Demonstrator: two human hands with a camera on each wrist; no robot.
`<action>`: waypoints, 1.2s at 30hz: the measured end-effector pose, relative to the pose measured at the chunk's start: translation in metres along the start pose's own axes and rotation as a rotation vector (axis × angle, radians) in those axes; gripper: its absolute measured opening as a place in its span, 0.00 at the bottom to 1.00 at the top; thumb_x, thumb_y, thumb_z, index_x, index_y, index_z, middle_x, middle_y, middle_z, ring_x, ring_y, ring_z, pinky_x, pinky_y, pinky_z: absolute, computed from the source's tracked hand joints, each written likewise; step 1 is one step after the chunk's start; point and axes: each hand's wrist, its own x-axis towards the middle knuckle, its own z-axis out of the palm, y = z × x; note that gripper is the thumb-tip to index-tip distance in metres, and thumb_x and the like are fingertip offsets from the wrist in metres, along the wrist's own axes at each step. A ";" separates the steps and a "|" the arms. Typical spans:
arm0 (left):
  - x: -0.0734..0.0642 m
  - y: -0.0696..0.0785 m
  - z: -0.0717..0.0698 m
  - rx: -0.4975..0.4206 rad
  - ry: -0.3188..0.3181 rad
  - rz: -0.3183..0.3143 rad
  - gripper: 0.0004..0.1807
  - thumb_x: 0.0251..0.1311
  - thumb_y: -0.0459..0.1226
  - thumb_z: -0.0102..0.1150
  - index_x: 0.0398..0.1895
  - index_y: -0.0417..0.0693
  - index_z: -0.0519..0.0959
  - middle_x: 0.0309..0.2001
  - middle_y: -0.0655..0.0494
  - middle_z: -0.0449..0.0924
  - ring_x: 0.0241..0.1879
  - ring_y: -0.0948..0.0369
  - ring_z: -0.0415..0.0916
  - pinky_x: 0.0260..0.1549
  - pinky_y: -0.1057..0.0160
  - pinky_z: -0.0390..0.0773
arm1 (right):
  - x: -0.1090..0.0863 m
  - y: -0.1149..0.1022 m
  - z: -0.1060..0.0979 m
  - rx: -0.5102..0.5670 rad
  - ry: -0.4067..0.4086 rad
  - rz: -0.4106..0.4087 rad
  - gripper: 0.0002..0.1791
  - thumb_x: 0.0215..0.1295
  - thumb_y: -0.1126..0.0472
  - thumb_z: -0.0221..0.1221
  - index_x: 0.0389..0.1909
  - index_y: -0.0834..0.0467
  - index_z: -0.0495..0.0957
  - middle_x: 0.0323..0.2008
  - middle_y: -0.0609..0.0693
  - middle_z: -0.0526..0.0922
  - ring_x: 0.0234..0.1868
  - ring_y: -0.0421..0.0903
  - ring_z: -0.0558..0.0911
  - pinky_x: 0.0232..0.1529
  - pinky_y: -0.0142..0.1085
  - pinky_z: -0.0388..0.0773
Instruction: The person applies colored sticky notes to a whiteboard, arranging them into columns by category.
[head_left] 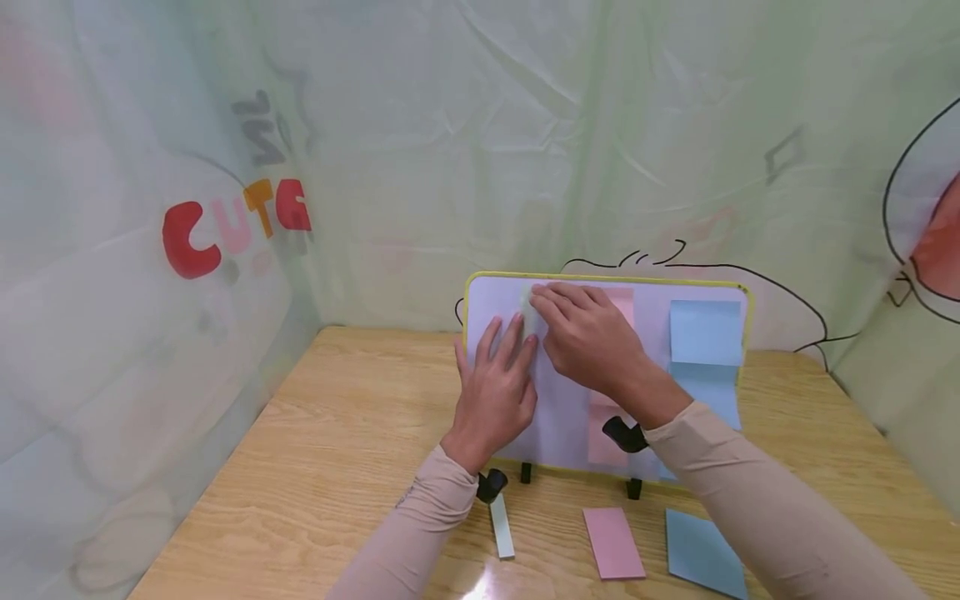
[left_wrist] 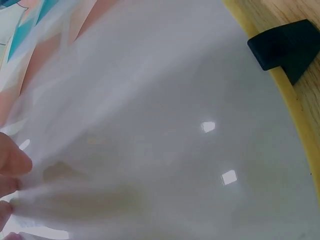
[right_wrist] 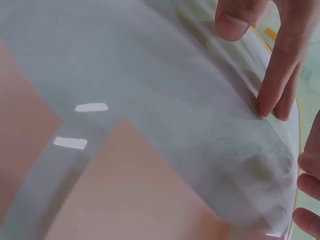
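A whiteboard with a yellow rim stands upright on the wooden table. Near its top left, a narrow pale green sticky note lies against the surface, partly covered by fingers. My right hand touches the note's upper end with its fingertips; in the right wrist view the fingers reach straight down to the board, the thumb apart from them. Lower and to the left, my left hand rests spread on the board, fingertips beside the note's lower part. Fingertips show at the left wrist view's edge.
Pink sticky notes and blue sticky notes hang on the board's right half. On the table before it lie a pale green strip pad, a pink pad and a blue pad. Black feet hold the board; a printed curtain hangs behind.
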 end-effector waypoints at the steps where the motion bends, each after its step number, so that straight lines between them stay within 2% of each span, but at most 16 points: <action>1: 0.000 0.000 -0.001 0.000 -0.002 -0.005 0.27 0.61 0.41 0.61 0.66 0.52 0.77 0.75 0.50 0.61 0.74 0.46 0.53 0.55 0.21 0.53 | 0.000 0.000 0.001 0.008 0.002 -0.001 0.26 0.54 0.67 0.65 0.56 0.67 0.79 0.56 0.60 0.82 0.58 0.57 0.79 0.58 0.52 0.74; 4: 0.000 0.000 -0.001 0.003 0.009 -0.014 0.27 0.60 0.42 0.61 0.65 0.53 0.77 0.74 0.51 0.62 0.74 0.47 0.54 0.56 0.23 0.56 | 0.001 -0.001 0.004 0.028 0.009 -0.008 0.26 0.55 0.67 0.64 0.57 0.67 0.78 0.57 0.60 0.81 0.59 0.58 0.79 0.57 0.52 0.74; 8: -0.001 -0.001 -0.001 -0.038 0.036 -0.017 0.25 0.59 0.44 0.61 0.62 0.54 0.80 0.74 0.52 0.62 0.73 0.47 0.55 0.56 0.26 0.58 | 0.001 0.000 0.006 0.037 0.015 -0.012 0.25 0.56 0.67 0.63 0.58 0.66 0.78 0.58 0.59 0.81 0.59 0.58 0.78 0.57 0.54 0.73; 11: -0.001 -0.003 0.000 -0.090 0.065 -0.020 0.23 0.58 0.45 0.61 0.58 0.54 0.83 0.74 0.52 0.63 0.72 0.47 0.57 0.55 0.28 0.59 | 0.001 0.000 0.006 0.027 0.014 -0.008 0.26 0.56 0.67 0.63 0.58 0.66 0.78 0.57 0.59 0.81 0.59 0.58 0.77 0.61 0.57 0.69; 15: -0.001 -0.005 0.001 -0.169 0.103 -0.033 0.20 0.57 0.44 0.61 0.54 0.54 0.85 0.73 0.52 0.65 0.71 0.48 0.59 0.54 0.29 0.60 | 0.001 0.001 0.006 0.014 0.007 -0.003 0.26 0.56 0.67 0.62 0.58 0.65 0.77 0.57 0.59 0.81 0.59 0.59 0.77 0.66 0.64 0.58; 18: -0.001 -0.006 0.002 -0.239 0.119 -0.034 0.20 0.57 0.42 0.61 0.53 0.53 0.86 0.73 0.52 0.65 0.71 0.47 0.59 0.54 0.25 0.57 | 0.001 0.000 0.006 0.016 0.002 0.003 0.25 0.57 0.67 0.62 0.58 0.65 0.76 0.58 0.59 0.81 0.59 0.59 0.76 0.67 0.66 0.54; 22: 0.000 -0.005 0.002 -0.303 0.146 -0.038 0.20 0.56 0.40 0.63 0.54 0.52 0.85 0.72 0.52 0.66 0.70 0.46 0.60 0.53 0.19 0.52 | 0.002 0.000 0.007 0.014 -0.004 0.006 0.26 0.55 0.67 0.64 0.58 0.64 0.77 0.57 0.58 0.81 0.58 0.59 0.77 0.66 0.66 0.56; 27: 0.002 -0.005 0.004 -0.292 0.152 -0.024 0.24 0.56 0.41 0.62 0.58 0.52 0.83 0.72 0.56 0.67 0.68 0.48 0.62 0.53 0.18 0.49 | 0.003 0.001 0.007 0.011 -0.015 -0.001 0.27 0.53 0.65 0.68 0.56 0.63 0.77 0.56 0.58 0.82 0.57 0.59 0.77 0.65 0.65 0.58; 31: 0.003 -0.006 0.005 -0.255 0.148 -0.015 0.23 0.58 0.43 0.61 0.58 0.53 0.83 0.72 0.58 0.67 0.68 0.50 0.63 0.57 0.21 0.48 | 0.003 0.001 0.007 0.026 -0.019 -0.014 0.26 0.53 0.65 0.69 0.55 0.63 0.77 0.57 0.57 0.82 0.57 0.59 0.77 0.64 0.65 0.60; 36: 0.003 -0.008 0.006 -0.202 0.152 -0.014 0.20 0.57 0.43 0.63 0.54 0.54 0.85 0.70 0.57 0.69 0.65 0.51 0.65 0.58 0.27 0.54 | 0.002 0.003 0.005 0.013 -0.032 -0.029 0.26 0.53 0.65 0.67 0.56 0.63 0.78 0.58 0.57 0.81 0.57 0.58 0.77 0.64 0.64 0.61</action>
